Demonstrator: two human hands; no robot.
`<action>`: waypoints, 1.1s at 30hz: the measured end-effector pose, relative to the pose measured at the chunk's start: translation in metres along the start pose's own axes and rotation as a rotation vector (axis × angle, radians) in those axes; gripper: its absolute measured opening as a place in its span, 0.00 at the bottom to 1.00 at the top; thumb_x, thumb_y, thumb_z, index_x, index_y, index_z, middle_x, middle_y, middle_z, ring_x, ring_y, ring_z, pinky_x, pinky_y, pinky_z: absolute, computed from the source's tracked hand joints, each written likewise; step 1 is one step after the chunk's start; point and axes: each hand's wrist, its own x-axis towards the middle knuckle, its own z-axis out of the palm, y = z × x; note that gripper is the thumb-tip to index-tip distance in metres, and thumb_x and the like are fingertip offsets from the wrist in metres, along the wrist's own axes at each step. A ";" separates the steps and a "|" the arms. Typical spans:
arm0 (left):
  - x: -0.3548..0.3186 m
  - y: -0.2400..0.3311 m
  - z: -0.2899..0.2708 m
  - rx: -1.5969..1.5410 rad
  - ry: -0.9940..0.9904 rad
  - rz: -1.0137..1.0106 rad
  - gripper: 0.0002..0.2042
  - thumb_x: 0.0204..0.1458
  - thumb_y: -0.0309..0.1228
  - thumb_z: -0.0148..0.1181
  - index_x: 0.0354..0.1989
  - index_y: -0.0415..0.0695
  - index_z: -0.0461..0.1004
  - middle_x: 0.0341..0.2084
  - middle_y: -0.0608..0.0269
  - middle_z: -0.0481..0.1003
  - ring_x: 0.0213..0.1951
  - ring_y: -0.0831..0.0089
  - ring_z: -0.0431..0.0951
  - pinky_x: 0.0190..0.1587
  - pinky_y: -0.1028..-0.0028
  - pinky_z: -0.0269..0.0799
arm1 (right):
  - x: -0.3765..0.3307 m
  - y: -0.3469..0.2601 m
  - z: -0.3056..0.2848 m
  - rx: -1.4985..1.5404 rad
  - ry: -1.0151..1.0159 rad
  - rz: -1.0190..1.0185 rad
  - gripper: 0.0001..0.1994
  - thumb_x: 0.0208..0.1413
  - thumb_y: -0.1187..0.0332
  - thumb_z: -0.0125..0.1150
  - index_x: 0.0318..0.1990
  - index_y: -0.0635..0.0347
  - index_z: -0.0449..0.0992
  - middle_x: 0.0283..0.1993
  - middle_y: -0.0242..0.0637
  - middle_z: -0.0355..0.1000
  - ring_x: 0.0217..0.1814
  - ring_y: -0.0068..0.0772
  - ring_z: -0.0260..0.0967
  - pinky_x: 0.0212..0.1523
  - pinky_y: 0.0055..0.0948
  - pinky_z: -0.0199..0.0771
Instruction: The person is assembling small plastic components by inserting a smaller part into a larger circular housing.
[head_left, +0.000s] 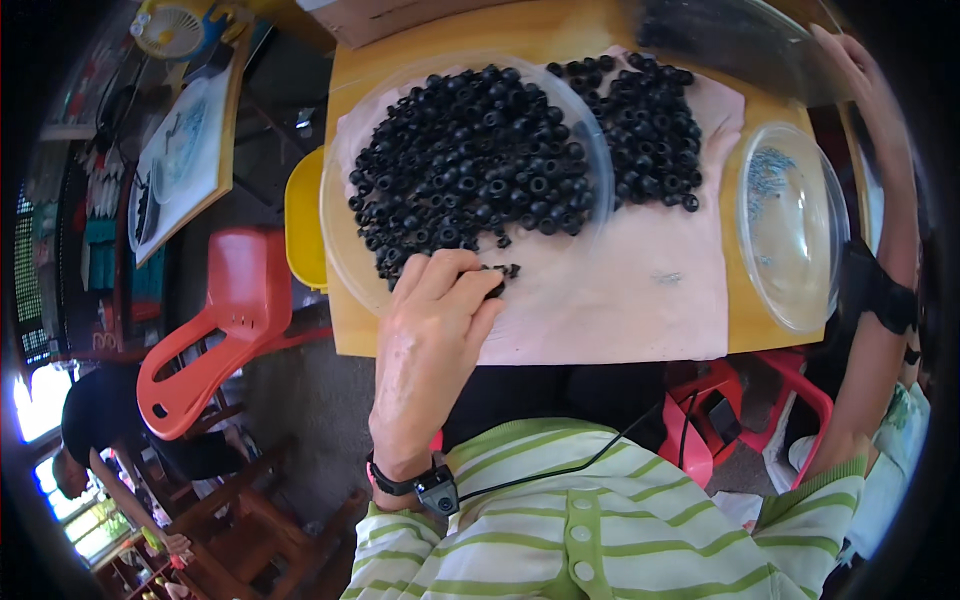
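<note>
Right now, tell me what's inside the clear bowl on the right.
The clear bowl holds a small scatter of tiny bluish-grey bits; the rest shows bare. Nothing covers it, but the bits are too small to identify.

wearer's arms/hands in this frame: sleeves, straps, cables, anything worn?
Both hands bare, no gloves. Left hand: black wrist strap carrying a small black camera module, with a thin black cable running off it across the chest. Right hand: forearm bare. Shirt sleeves are white with green stripes, cuffs green.
</note>
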 end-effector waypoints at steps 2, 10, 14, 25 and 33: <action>0.003 0.002 0.002 0.005 0.006 -0.020 0.11 0.44 0.24 0.68 0.38 0.39 0.80 0.37 0.58 0.75 0.41 0.59 0.75 0.42 0.67 0.71 | 0.004 -0.033 -0.002 -0.119 -0.028 0.237 0.25 0.62 0.48 0.57 0.54 0.60 0.77 0.45 0.25 0.75 0.50 0.22 0.70 0.54 0.18 0.63; 0.001 0.003 0.016 -0.146 0.006 -0.091 0.07 0.45 0.21 0.65 0.34 0.36 0.77 0.35 0.55 0.75 0.38 0.56 0.76 0.41 0.64 0.73 | -0.130 -0.161 0.044 0.031 0.145 -0.118 0.11 0.51 0.67 0.68 0.41 0.57 0.79 0.38 0.33 0.75 0.35 0.29 0.69 0.39 0.28 0.70; -0.016 0.011 -0.007 -0.165 0.032 -0.184 0.07 0.46 0.21 0.66 0.33 0.36 0.76 0.36 0.55 0.75 0.34 0.60 0.77 0.38 0.67 0.73 | -0.178 -0.194 0.084 0.243 -0.122 -0.223 0.06 0.49 0.73 0.66 0.35 0.58 0.77 0.35 0.38 0.73 0.38 0.44 0.72 0.39 0.36 0.72; -0.019 0.007 0.001 -0.439 0.200 -0.048 0.09 0.50 0.22 0.67 0.40 0.36 0.79 0.40 0.60 0.77 0.34 0.76 0.76 0.38 0.74 0.74 | -0.219 -0.165 0.133 0.264 0.036 -0.192 0.08 0.48 0.78 0.64 0.38 0.60 0.76 0.36 0.38 0.72 0.38 0.45 0.73 0.37 0.37 0.73; -0.030 0.036 0.028 -1.465 -0.006 -0.235 0.08 0.57 0.22 0.58 0.44 0.35 0.73 0.42 0.46 0.78 0.39 0.66 0.82 0.44 0.71 0.79 | -0.223 -0.166 0.127 0.328 0.038 -0.080 0.07 0.46 0.80 0.62 0.33 0.61 0.72 0.31 0.43 0.70 0.34 0.48 0.71 0.34 0.39 0.71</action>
